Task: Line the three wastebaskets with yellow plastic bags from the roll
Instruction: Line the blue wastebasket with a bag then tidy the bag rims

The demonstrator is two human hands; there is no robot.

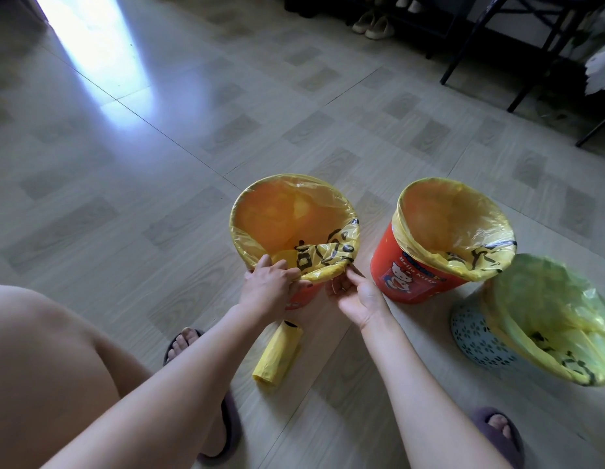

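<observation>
Three wastebaskets stand on the floor, each with a yellow bag over its rim. The left orange wastebasket [302, 297] is in front of me; its yellow bag [324, 257] is bunched along the near rim. My left hand [269, 286] grips that bag edge at the near rim. My right hand [356, 296] pinches the bag edge just right of it. A second orange wastebasket [409, 279] with a lined rim stands to the right. A pale blue perforated wastebasket [480, 336] at far right carries a loose yellow bag. The yellow bag roll [277, 355] lies on the floor between my forearms.
Wood-pattern floor tiles [192, 147] spread around. My feet in dark slippers [497, 431] flank the roll. Black furniture legs [463, 52] and pale shoes [373, 23] stand at the back right. My bare knee fills the lower left.
</observation>
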